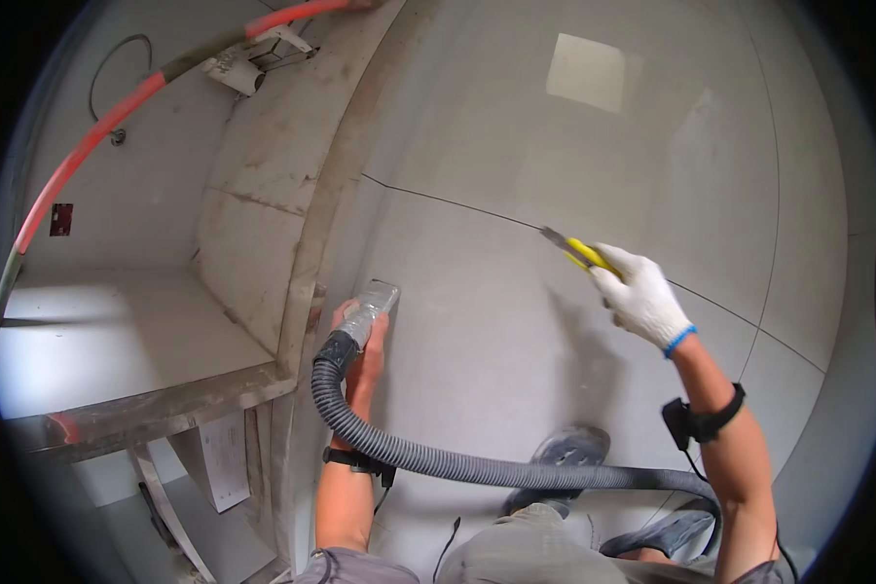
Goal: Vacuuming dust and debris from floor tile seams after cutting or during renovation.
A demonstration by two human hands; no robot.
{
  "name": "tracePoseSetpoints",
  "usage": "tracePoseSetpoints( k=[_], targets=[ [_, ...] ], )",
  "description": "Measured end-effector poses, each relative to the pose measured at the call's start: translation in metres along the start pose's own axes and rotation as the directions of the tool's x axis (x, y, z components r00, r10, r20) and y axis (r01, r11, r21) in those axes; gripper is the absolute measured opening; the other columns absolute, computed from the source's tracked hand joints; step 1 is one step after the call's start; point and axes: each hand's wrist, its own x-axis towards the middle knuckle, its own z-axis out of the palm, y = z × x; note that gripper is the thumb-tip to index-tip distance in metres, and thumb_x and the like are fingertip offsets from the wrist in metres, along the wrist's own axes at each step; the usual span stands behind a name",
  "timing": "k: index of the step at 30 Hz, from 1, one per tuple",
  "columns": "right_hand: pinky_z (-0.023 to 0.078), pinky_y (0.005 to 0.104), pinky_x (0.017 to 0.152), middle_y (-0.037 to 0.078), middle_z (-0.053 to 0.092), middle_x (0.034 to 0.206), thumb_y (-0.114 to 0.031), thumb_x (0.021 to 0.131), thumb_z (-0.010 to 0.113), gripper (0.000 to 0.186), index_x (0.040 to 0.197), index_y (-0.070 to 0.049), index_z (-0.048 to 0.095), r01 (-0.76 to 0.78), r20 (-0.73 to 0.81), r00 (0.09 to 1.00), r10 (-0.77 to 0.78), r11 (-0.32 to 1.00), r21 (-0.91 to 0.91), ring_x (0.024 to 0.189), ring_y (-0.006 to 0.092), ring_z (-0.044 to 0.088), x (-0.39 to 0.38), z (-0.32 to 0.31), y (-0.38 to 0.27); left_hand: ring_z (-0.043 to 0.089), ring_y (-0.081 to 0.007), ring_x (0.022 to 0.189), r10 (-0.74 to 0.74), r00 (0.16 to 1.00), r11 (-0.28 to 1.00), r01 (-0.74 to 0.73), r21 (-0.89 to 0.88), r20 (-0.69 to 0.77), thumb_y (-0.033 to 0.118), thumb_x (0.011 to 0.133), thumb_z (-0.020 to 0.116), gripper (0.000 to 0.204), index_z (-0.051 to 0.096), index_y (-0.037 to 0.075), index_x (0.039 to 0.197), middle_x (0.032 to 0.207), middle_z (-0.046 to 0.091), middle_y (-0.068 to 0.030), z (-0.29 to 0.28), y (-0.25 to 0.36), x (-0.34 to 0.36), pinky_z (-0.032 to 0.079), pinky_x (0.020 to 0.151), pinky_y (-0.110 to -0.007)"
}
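- Grey corrugated hose (516,474): in from four o'clock, across in front of grey trousers (506,550), bent at eight o'clock, then up to a translucent nozzle (368,310) just off centre toward nine. Nozzle mouth close over the floor; touching or apart, cannot tell.
- Grey shoes (569,448), between four and five o'clock, partly behind the hose.
- Black strap (358,460) on the left forearm at seven o'clock; matching black band (706,419) on the right at four.
- Left hand (372,336), bare, at eight o'clock: fingers curled around the nozzle, partly hidden by it.
- Right hand (642,292), at three o'clock, in a white glove with blue edging: fingers closed around a yellow-handled tool (582,253).
- Metal tip of that tool pointed toward ten o'clock, right by a dark floor joint (457,204); contact, cannot tell; exact kind too blurred.
- Pale tiled floor (477,273) under both, with a bright light patch (586,73) at one o'clock.
- Dusty ledge (307,253) at nine o'clock.
- Past it, toward ten: curved red-and-dark bar (78,151), white pipe stub (236,73).
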Motion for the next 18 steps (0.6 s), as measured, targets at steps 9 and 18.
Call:
tracePoseSetpoints(
  k=[9, 18],
  targets=[
    [0.055, 0.0543, 0.081, 0.023, 0.073, 0.093, -0.023, 0.099, 0.053, 0.031, 0.113, -0.002, 0.070, 0.252, -0.017, 0.964, -0.267, 0.926, -0.281, 0.089, 0.0451, 0.069, 0.079, 0.100, -0.085, 0.067, -0.0296, 0.106, 0.177, 0.982, 0.982, -0.180, 0.050, 0.063, 0.030, 0.100, 0.071, 0.044, 0.061, 0.001, 0.132, 0.115, 0.070, -0.0183, -0.030, 0.087, -0.004, 0.054, 0.097, -0.041],
    [0.057, 0.0527, 0.083, 0.022, 0.074, 0.097, -0.020, 0.098, 0.052, 0.027, 0.109, -0.004, 0.071, 0.141, -0.077, 0.979, -0.187, 0.903, -0.406, 0.092, 0.0432, 0.071, 0.031, 0.140, -0.106, 0.069, -0.0349, 0.104, 0.203, 0.979, 0.977, -0.202, -0.060, 0.005, 0.034, 0.096, 0.075, 0.050, 0.060, 0.002, 0.131, 0.115, 0.072, -0.0199, 0.009, 0.099, 0.010, 0.056, 0.094, -0.046]
  ],
)
